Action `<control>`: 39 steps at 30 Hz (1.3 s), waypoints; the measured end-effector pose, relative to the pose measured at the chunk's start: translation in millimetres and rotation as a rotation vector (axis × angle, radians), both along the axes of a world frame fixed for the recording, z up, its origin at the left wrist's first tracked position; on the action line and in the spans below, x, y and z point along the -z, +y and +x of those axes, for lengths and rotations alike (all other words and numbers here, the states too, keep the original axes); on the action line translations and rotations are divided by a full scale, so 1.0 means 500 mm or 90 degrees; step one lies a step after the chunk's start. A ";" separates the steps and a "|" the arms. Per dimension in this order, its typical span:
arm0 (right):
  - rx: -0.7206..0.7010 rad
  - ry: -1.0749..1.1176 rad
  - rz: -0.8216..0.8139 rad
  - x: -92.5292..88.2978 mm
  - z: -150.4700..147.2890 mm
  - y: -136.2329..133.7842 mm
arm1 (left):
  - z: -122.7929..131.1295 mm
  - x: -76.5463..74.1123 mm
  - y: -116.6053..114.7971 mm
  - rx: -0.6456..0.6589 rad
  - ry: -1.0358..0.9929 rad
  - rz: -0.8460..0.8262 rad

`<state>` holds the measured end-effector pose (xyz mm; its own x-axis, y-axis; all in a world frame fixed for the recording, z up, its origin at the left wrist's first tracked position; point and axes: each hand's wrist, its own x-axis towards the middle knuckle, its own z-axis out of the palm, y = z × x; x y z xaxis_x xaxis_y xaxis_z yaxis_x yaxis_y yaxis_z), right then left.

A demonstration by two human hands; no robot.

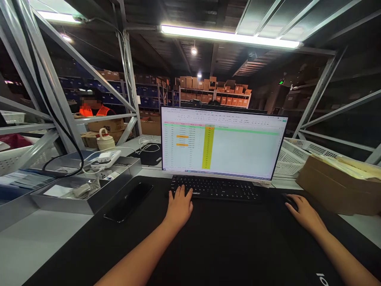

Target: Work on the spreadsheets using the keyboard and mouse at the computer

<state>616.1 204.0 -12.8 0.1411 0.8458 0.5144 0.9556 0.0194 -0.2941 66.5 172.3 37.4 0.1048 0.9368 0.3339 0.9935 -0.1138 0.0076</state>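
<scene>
My left hand (179, 204) rests on the left end of a black keyboard (220, 188), its fingers spread over the keys. To the right, my right hand (305, 210) is wrapped over a black computer mouse (290, 200), which is partly hidden under the fingers. Behind the keyboard stands a monitor (238, 151) showing a spreadsheet with a yellow column, a green row and two orange cells. A black smartphone (129, 201) lies flat to the left of my left hand. Keyboard, mouse and phone are all on a large black desk mat (226, 242).
At left, a grey tray (98, 198) holds small items and a white power strip (108, 158). Behind it stands a cream jug (105, 140). A cardboard box (333, 184) and white baskets (287, 159) sit at right. A person in an orange vest (102, 111) is beyond the metal frame.
</scene>
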 end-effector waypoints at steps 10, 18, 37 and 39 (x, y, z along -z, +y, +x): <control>0.007 -0.007 0.013 0.005 0.004 0.004 | 0.000 0.003 -0.001 0.002 0.012 0.010; 0.011 -0.015 0.006 -0.001 -0.002 0.002 | -0.001 0.005 0.000 0.001 0.011 0.014; 0.015 -0.008 0.012 -0.005 -0.007 -0.005 | -0.007 -0.010 -0.002 0.020 -0.025 0.006; 0.026 -0.013 -0.005 -0.006 -0.006 -0.006 | -0.023 -0.016 0.006 0.031 -0.082 0.017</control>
<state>612.9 200.9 -9.6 0.1653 0.8439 0.5105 0.9614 -0.0224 -0.2743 55.0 175.2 45.5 0.1046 0.9221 0.3725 0.9777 -0.1639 0.1313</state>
